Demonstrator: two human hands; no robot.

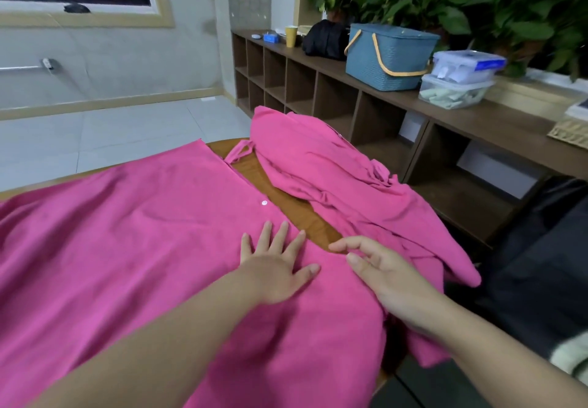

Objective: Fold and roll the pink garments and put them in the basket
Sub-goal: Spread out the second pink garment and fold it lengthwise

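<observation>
On the wooden table [288, 205], I see the spread pink garment [127, 232], smooth thin cloth with a white button [263, 202], running away to my left. My left hand [276, 272] presses it flat, fingers straight. My right hand [386, 272] hovers relaxed, grasping nothing, nearer the crumpled second garment [334, 178]. The woven blue basket [386, 57] sits well apart on the shelf [509, 121], far right.

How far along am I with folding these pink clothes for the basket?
Early on. Done: nothing looks folded or rolled yet. In hand: your left hand presses flat on the spread pink garment, and your right hand hovers open at its edge. Left: the second pink garment lies crumpled on the table, and the blue basket sits closed on the shelf.
</observation>
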